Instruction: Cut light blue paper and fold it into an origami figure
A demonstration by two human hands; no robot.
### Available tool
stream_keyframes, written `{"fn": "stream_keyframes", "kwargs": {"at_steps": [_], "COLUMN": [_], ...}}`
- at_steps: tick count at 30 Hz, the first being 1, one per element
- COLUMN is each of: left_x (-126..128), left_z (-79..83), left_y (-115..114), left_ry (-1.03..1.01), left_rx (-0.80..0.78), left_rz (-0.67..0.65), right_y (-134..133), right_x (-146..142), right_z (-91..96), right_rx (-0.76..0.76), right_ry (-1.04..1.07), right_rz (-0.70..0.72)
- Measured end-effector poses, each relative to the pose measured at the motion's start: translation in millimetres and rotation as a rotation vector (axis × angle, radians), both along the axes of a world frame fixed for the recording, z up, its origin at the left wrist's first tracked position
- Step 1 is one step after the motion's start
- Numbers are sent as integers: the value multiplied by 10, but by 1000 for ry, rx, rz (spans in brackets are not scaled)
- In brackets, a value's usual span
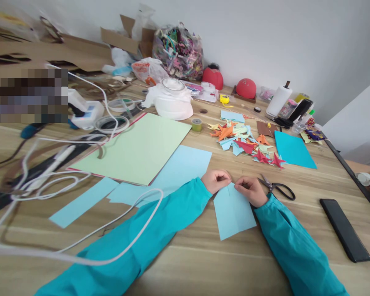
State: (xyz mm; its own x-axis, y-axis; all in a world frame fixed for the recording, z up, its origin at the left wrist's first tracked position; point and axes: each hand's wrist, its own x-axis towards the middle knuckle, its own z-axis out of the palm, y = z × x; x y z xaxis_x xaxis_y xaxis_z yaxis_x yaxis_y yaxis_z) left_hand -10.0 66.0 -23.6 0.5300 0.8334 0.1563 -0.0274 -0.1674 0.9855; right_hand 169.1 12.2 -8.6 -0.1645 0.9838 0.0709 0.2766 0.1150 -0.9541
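Your left hand point(216, 181) and right hand point(252, 190), curled into tight pinches, hold a light blue sheet point(235, 213) at its far end.
In the head view, it lies at five o'clock from your left, seven from your right, long axis roughly twelve to six, neither hand clearly nearer; scissors point(274, 186) rest beside your right at three.

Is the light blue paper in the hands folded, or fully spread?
Partly folded: the paper narrows to a creased top, while its lower part looks spread.
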Motion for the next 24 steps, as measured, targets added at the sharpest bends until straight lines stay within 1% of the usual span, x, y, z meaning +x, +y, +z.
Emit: {"fn": "stream_keyframes", "kwargs": {"at_steps": [3,6,9,15,19,21,24], "left_x": [-3,10,17,-8,5,11,8], "left_z": [-47,-117,-142,-68,-70,-85,-93], "left_y": [25,49,66,105,65,43,50], "left_ry": [-7,-16,-35,-93,-44,-17,-44], "left_rx": [22,37,30,-81,-180,-156,-66], "left_rz": [-34,-21,-1,10,17,-27,-65], "right_y": [4,7,7,6,4,4,5], "right_x": [13,21,28,46,44,43,45], "right_z": [10,23,34,43,42,43,48], "right_rx": [-41,-78,-106,-158,-154,-146,-135], "right_ry": [15,25,41,108,114,110,106], "right_rz": [21,29,33,4,1,0,7]}}
